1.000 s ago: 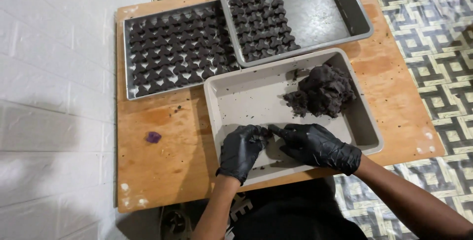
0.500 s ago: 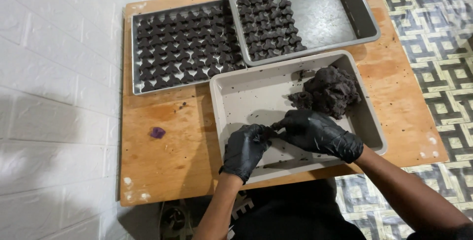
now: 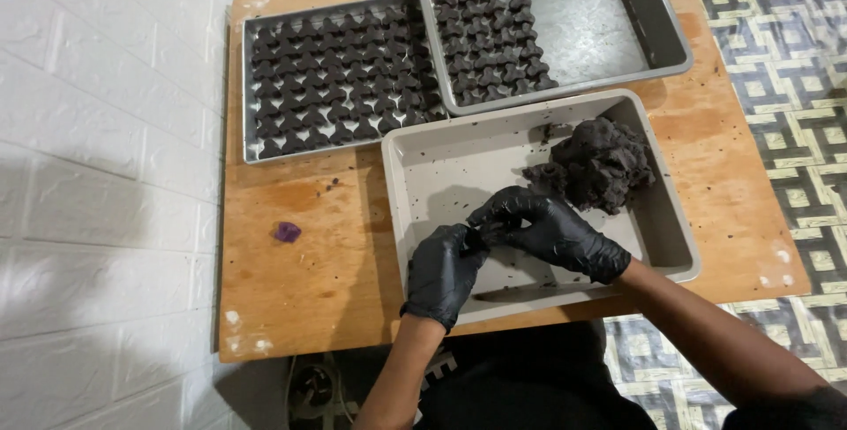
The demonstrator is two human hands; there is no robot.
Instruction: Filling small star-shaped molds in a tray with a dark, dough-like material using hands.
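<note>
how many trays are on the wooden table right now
3. A flat metal tray at the back left, a grey tray at the back right, and a beige tray in front under both hands.

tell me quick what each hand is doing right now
Left hand: closed, pinching a small dark piece of dough.
Right hand: fingers curled onto the same piece.

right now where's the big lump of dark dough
In the head view the dough lump sits in the far right corner of the near tray, just beyond the right hand.
</note>
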